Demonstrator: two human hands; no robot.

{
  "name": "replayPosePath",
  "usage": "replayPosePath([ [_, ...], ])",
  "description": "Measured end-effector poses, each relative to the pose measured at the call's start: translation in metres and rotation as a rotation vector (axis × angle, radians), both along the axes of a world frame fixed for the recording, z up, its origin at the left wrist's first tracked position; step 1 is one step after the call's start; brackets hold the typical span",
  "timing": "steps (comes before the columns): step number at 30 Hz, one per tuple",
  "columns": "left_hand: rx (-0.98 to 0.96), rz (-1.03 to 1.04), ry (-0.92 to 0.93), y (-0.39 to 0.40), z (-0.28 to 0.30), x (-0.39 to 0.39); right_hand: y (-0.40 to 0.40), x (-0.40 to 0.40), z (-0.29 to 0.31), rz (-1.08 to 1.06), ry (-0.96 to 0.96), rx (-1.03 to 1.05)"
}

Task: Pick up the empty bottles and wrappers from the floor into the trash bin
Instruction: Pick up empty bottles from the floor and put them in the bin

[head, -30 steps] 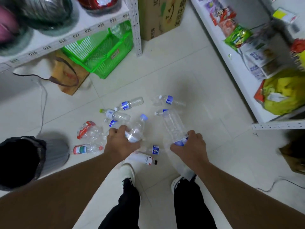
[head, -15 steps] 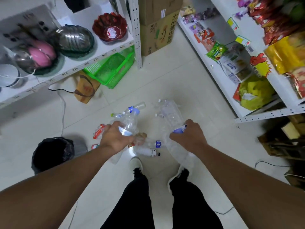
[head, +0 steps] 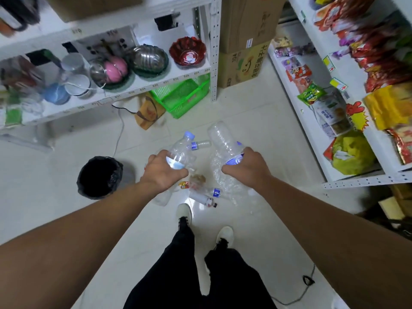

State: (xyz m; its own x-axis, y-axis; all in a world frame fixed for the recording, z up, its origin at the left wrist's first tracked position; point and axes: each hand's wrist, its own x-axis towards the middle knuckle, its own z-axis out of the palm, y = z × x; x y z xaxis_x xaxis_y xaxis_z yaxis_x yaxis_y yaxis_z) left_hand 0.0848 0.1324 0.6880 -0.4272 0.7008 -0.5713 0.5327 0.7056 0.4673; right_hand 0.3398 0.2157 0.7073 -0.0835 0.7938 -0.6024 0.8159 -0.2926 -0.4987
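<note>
My left hand (head: 163, 172) grips a small clear bottle (head: 181, 149) with a blue cap, held above the floor. My right hand (head: 246, 168) grips a larger clear bottle (head: 221, 137) by its blue-labelled part, also lifted. Below the hands several empty bottles lie on the tiles, among them one with a blue label (head: 215, 192), a white one with a dark cap (head: 204, 199) and another farther off (head: 200, 144). A small red-and-yellow wrapper (head: 184, 184) lies beside them. The black-lined trash bin (head: 99, 177) stands on the floor left of my left hand.
White shelving with bowls (head: 147, 59) runs along the left, a green basket (head: 180, 95) and a brown bag (head: 148, 111) under it. Cardboard boxes (head: 245, 41) stand at the back. A snack shelf (head: 334, 97) lines the right. Cables (head: 119, 134) trail on the floor. My shoes (head: 184, 211) are below the bottles.
I have straightened up: both hands rose from the floor with a bottle each, and the view pulled back, so the bin and shelves now appear farther away.
</note>
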Motion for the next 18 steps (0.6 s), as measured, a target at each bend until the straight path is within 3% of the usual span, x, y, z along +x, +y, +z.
replayPosePath([
  [10, 0.094, 0.194, -0.086, -0.103, 0.056, -0.013, -0.06, -0.03, 0.059, 0.087, 0.083, -0.019],
  [18, 0.195, 0.408, -0.121, -0.193, 0.085, -0.094, -0.119, -0.107, 0.084, 0.193, 0.049, 0.017],
])
